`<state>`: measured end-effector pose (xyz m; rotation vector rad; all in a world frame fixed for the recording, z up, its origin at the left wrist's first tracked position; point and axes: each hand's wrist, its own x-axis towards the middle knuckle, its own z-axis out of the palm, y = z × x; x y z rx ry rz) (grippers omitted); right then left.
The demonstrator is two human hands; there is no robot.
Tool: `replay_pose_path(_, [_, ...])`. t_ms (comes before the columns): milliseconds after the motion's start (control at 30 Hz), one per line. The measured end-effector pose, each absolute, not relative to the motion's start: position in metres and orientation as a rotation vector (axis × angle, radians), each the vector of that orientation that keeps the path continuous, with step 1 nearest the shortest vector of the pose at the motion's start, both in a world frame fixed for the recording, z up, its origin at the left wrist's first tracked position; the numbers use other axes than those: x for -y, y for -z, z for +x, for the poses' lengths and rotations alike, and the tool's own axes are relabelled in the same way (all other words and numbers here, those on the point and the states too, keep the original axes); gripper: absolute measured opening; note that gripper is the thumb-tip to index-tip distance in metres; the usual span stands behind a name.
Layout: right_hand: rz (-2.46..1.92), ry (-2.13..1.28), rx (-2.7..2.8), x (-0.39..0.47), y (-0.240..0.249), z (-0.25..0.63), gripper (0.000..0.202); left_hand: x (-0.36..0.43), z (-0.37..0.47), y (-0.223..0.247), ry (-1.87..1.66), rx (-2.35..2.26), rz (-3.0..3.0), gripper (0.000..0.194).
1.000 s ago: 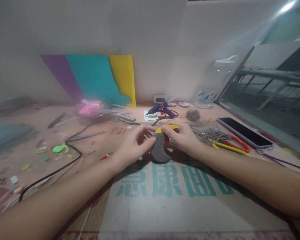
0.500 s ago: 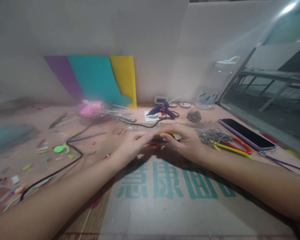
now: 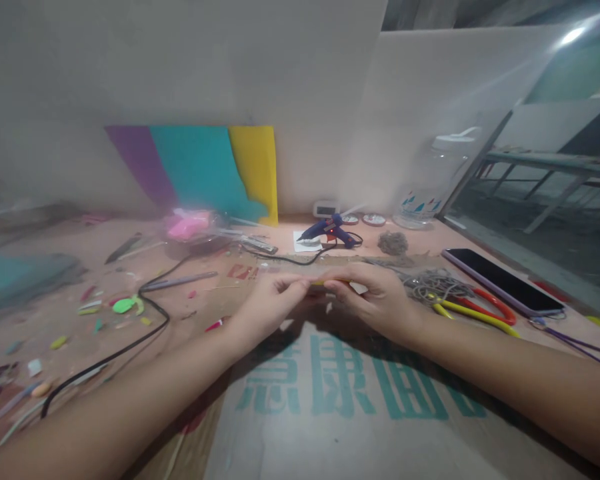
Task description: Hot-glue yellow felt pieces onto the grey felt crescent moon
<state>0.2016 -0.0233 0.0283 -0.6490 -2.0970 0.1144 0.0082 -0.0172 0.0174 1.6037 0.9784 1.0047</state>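
Observation:
My left hand [image 3: 274, 301] and my right hand [image 3: 373, 297] meet over the front of the table, fingers closed around one small, thin yellow piece [image 3: 319, 283]. Only its narrow yellow edge shows between the thumbs, so its kind cannot be made out. A small white bit [image 3: 359, 288] sticks out by the right thumb. Beneath both hands lies a pale sheet [image 3: 300, 440] with large green characters. Just beyond them rests a blue hot glue gun [image 3: 330, 230], its red light on, nose over a white paper.
Right of my hands are tangled grey wire [image 3: 437, 287], red-and-yellow-handled pliers [image 3: 485, 320] and a phone [image 3: 503, 281]. A clear bottle [image 3: 425, 187] stands behind. Leftward, a black cord [image 3: 115, 345] crosses scattered clay scraps, near a pink lump [image 3: 189, 225] in plastic. A coloured sheet [image 3: 195, 167] leans at the back.
The camera view has shifted, so the table things appear slightly lower and to the right. Both hands keep their grip, and the yellow piece now shows more edge-on.

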Motion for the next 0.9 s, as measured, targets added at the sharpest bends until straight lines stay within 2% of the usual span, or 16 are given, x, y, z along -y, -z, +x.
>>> replay_pose_path(167, [-0.652, -0.124, 2.061, 0.024, -0.027, 0.2, 0.014, 0.017, 0.009, -0.014, -1.037, -0.926, 1.449, 0.026])
replay_pose_path(267, [-0.766, -0.218, 1.965, 0.021, -0.027, 0.199, 0.016, 0.021, 0.01, -0.017, -0.979, -0.834, 1.316, 0.041])
replay_pose_path(367, [-0.904, -0.491, 1.836, 0.018, -0.028, 0.198, 0.02, 0.026, 0.01, -0.02, -0.996, -0.865, 1.416, 0.054])
replay_pose_path(433, [-0.96, -0.689, 1.75, 0.017, -0.029, 0.197, 0.022, 0.027, 0.009, -0.022, -1.032, -0.883, 1.535, 0.051])
replay_pose_path(567, [-0.982, -0.943, 1.651, 0.013, -0.03, 0.196, 0.027, 0.027, 0.007, -0.022, -1.051, -0.911, 1.667, 0.032])
replay_pose_path(667, [-0.967, -1.015, 1.632, 0.012, -0.03, 0.196, 0.029, 0.027, 0.008, -0.022, -1.026, -0.893, 1.674, 0.025])
replay_pose_path(900, [-0.964, -1.082, 1.676, 0.013, -0.029, 0.196, 0.031, 0.026, 0.01, -0.019, -0.963, -0.869, 1.561, 0.023])
